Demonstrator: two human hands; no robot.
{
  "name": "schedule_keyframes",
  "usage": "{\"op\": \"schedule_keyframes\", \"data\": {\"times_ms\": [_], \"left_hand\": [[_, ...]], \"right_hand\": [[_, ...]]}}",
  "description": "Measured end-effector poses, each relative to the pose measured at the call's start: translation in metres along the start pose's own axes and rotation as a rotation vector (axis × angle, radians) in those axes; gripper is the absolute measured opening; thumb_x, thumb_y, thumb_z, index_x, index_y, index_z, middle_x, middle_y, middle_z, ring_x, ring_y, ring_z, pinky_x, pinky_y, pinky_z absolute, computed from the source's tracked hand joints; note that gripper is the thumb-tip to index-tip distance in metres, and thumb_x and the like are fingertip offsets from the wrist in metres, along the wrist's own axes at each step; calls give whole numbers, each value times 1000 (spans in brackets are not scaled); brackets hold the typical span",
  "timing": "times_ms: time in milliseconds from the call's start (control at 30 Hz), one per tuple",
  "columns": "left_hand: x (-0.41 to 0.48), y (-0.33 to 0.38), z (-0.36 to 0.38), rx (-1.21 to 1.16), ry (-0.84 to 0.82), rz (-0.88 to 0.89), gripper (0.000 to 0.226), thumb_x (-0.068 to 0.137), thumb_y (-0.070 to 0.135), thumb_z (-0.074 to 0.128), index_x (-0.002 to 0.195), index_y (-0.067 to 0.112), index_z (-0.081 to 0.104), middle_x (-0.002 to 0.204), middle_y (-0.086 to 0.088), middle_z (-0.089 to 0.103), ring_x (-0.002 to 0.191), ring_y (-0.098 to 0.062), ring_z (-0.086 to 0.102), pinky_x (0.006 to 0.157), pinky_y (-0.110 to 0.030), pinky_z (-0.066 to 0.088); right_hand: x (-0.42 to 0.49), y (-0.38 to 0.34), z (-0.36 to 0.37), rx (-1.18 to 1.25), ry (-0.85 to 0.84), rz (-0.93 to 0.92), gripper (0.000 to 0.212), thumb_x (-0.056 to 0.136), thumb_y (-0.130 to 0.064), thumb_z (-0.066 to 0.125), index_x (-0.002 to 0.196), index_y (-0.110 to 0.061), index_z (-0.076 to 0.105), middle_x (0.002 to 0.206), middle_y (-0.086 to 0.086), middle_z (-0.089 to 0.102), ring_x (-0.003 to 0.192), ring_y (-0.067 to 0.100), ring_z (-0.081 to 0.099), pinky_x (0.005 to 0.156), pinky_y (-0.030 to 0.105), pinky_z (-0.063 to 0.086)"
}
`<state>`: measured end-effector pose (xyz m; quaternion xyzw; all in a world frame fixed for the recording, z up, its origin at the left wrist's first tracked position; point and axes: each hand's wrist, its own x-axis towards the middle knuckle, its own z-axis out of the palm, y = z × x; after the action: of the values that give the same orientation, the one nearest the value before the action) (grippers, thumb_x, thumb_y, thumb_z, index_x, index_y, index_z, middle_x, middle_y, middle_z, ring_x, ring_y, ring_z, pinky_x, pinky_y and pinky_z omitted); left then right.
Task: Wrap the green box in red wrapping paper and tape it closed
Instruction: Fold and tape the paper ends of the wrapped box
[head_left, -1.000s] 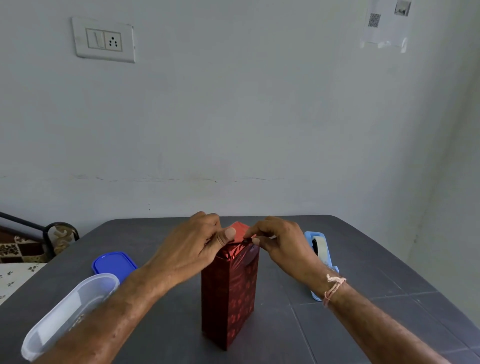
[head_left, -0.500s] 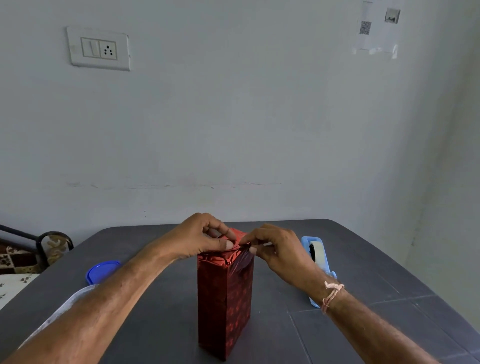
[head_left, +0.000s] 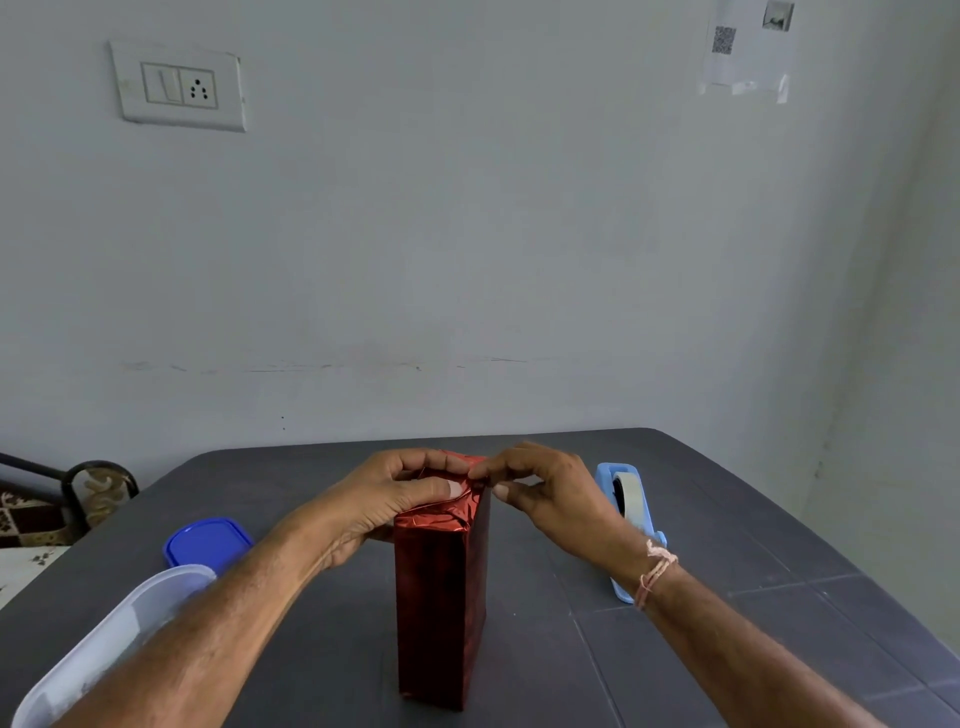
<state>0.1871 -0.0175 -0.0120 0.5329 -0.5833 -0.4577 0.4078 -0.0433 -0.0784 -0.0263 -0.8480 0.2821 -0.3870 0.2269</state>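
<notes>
The box (head_left: 441, 597) stands upright on the dark table (head_left: 727, 519), fully covered in shiny red wrapping paper; no green shows. My left hand (head_left: 384, 499) lies over its top end, thumb pressing the folded paper flaps down. My right hand (head_left: 545, 491) is at the top right edge, its thumb and forefinger pinching the paper at the fold. A light blue tape dispenser (head_left: 626, 512) with a pale roll lies just right of my right hand, partly hidden by my wrist.
A blue lid (head_left: 208, 543) lies on the table at the left. A clear plastic container (head_left: 104, 644) sits at the near left edge, under my left forearm. A chair (head_left: 62, 499) stands beyond the table's left side. The wall is close behind.
My left hand has come further over the box top, flattening the raised paper flap. My right hand has stayed at the top edge. The camera has shifted slightly.
</notes>
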Motion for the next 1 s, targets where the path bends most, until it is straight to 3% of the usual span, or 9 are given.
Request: {"op": "schedule_keyframes", "data": {"times_ms": [133, 267, 367, 467, 567, 667, 733, 833, 1000], "left_hand": [[-3, 3, 5, -8, 60, -21, 29, 80, 32, 83, 107, 38, 79, 113, 2, 78, 96, -17, 73, 77, -34, 58], [-4, 4, 6, 10, 76, -32, 26, 80, 33, 83, 105, 40, 79, 115, 4, 76, 97, -15, 71, 74, -31, 57], [-5, 5, 6, 3, 74, -40, 24, 82, 32, 82, 105, 40, 79, 113, 3, 76, 91, -12, 69, 64, -26, 54], [-4, 4, 6, 4, 76, -39, 24, 83, 33, 81, 105, 40, 79, 110, 5, 76, 88, -9, 68, 59, -24, 52], [-4, 3, 6, 2, 70, -37, 24, 83, 34, 81, 105, 41, 78, 108, 5, 75, 87, -9, 66, 58, -24, 51], [-3, 3, 6, 4, 69, -34, 23, 84, 33, 80, 106, 40, 78, 107, 5, 74, 84, -8, 64, 55, -23, 50], [-3, 2, 6, 1, 67, -31, 23, 84, 33, 80, 106, 40, 78, 106, 6, 74, 83, -7, 64, 56, -23, 51], [-2, 0, 5, -2, 68, -31, 23, 83, 33, 81, 105, 41, 78, 107, 5, 75, 86, -9, 66, 59, -24, 52], [-1, 0, 5, -2, 57, -32, 26, 80, 36, 81, 106, 41, 78, 109, 6, 75, 90, -10, 65, 63, -26, 52]], "right_hand": [[-13, 10, -5, 290, 42, 183, 35, 97, -1, 62, 113, -29, 75, 102, -2, 76, 99, 20, 70, 87, 34, 61], [-27, 27, -20, 442, 222, 362, 23, 97, -7, 66, 111, -22, 74, 102, 7, 76, 94, 21, 72, 73, 29, 60], [-35, 53, -39, 273, 436, 481, 15, 94, -13, 69, 102, -23, 76, 94, 3, 75, 85, 14, 69, 63, 23, 56], [-45, 86, -60, 14, 605, 694, 9, 92, -21, 70, 97, -17, 76, 93, -1, 74, 83, 15, 66, 75, 32, 57], [-56, 122, -71, 29, 524, 963, 36, 91, -30, 72, 97, 5, 70, 87, 7, 65, 77, 20, 60, 80, 47, 63], [-62, 136, -72, 173, 429, 1116, 43, 92, -33, 74, 110, 4, 65, 109, 18, 63, 95, 28, 65, 76, 44, 64], [-61, 136, -71, 256, 399, 1142, 47, 93, -29, 73, 120, 6, 59, 118, 20, 61, 102, 32, 66, 72, 41, 64], [-57, 126, -71, 319, 367, 1160, 34, 94, -17, 72, 117, 5, 59, 125, 22, 59, 106, 36, 66, 61, 36, 63], [-53, 121, -75, 374, 360, 1146, 29, 91, -3, 70, 117, 8, 64, 121, 23, 59, 98, 37, 66, 61, 44, 64]]}}
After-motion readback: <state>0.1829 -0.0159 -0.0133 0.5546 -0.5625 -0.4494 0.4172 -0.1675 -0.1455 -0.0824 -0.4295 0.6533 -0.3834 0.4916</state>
